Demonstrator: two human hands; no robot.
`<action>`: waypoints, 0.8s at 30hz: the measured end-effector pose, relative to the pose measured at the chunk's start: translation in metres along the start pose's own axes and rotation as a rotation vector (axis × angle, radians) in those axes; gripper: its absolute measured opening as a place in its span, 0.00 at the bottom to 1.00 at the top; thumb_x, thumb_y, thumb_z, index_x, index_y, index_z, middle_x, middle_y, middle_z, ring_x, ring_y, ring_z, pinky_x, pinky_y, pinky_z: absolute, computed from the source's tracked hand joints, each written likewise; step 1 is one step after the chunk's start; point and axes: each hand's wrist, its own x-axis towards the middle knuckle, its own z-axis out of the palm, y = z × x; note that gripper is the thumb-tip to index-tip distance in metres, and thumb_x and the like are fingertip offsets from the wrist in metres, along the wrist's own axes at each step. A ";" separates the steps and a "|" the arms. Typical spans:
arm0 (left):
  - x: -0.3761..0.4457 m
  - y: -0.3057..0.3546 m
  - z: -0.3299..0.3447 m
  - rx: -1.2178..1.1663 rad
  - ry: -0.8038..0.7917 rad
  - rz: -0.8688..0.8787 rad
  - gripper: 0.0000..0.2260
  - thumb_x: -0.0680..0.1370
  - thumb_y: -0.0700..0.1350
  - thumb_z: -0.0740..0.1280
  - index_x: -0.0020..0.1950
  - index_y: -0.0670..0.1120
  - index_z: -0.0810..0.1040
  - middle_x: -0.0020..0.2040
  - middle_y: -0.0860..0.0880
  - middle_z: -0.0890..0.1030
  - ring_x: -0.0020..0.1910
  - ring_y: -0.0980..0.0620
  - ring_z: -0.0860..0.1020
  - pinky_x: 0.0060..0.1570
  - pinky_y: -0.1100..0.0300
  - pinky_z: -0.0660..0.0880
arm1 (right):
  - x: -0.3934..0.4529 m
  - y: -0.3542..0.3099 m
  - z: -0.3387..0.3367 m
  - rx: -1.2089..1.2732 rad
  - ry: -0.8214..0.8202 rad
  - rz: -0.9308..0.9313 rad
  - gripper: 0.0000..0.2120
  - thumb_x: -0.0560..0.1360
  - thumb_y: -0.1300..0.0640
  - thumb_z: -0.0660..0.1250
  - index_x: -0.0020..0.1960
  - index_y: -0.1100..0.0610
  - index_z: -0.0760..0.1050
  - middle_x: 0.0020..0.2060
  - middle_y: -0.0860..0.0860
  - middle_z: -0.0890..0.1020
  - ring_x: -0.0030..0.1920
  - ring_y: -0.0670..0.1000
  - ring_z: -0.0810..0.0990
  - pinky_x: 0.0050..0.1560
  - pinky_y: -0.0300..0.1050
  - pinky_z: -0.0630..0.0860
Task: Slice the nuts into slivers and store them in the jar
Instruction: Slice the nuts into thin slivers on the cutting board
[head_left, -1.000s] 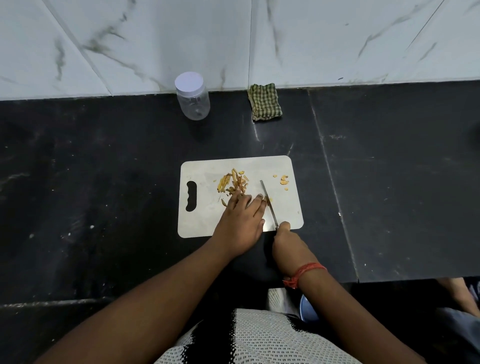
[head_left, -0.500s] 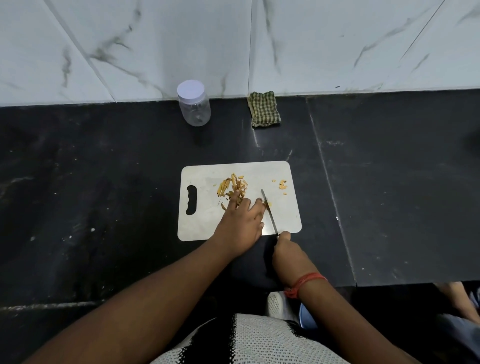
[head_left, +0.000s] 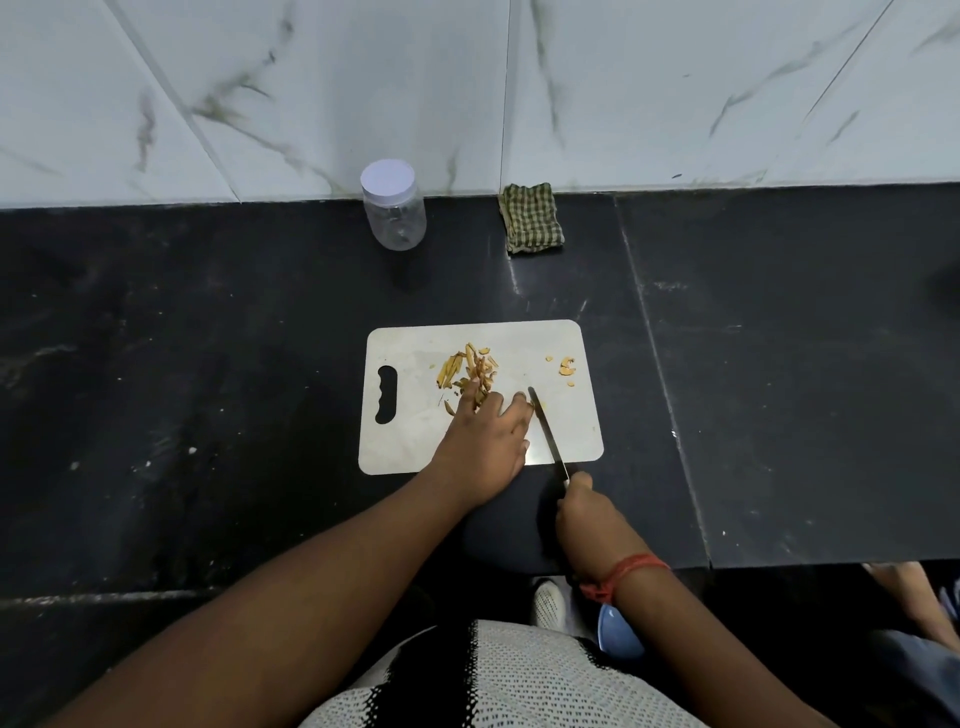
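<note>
Right hand (head_left: 582, 512) grips the knife (head_left: 548, 431); left hand (head_left: 485, 441) pins a nut, fingertips best tucked from the blade at 3 o'clock.

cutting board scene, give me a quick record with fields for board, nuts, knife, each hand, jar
board: white cutting board lying flat on the black counter
nuts: pile of slivers on the board, a few pieces near its right edge
knife: blade on the board, beside the left fingertips
left hand: fingers pressing down next to the blade
right hand: grips the knife handle
jar: by the wall, lid on
cloth: checked, right of jar
</note>
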 end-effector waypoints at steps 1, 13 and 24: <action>0.000 0.000 0.000 0.002 -0.003 -0.003 0.22 0.81 0.52 0.62 0.71 0.43 0.75 0.69 0.46 0.75 0.58 0.45 0.75 0.70 0.36 0.64 | -0.001 0.001 0.000 -0.005 0.002 -0.002 0.01 0.81 0.62 0.51 0.50 0.58 0.60 0.49 0.63 0.81 0.51 0.63 0.80 0.45 0.49 0.69; -0.007 0.005 -0.002 -0.108 -0.019 -0.032 0.23 0.81 0.48 0.60 0.76 0.43 0.69 0.72 0.43 0.73 0.67 0.41 0.71 0.73 0.39 0.63 | -0.005 0.001 -0.018 0.162 -0.142 0.025 0.07 0.81 0.57 0.56 0.53 0.61 0.66 0.42 0.60 0.80 0.35 0.55 0.78 0.36 0.44 0.70; -0.006 0.008 -0.006 -0.064 -0.066 -0.024 0.23 0.81 0.48 0.60 0.75 0.42 0.70 0.72 0.42 0.73 0.67 0.40 0.72 0.71 0.37 0.65 | -0.017 0.003 -0.010 0.045 -0.066 -0.030 0.03 0.82 0.61 0.54 0.53 0.61 0.63 0.52 0.65 0.80 0.53 0.63 0.79 0.41 0.44 0.65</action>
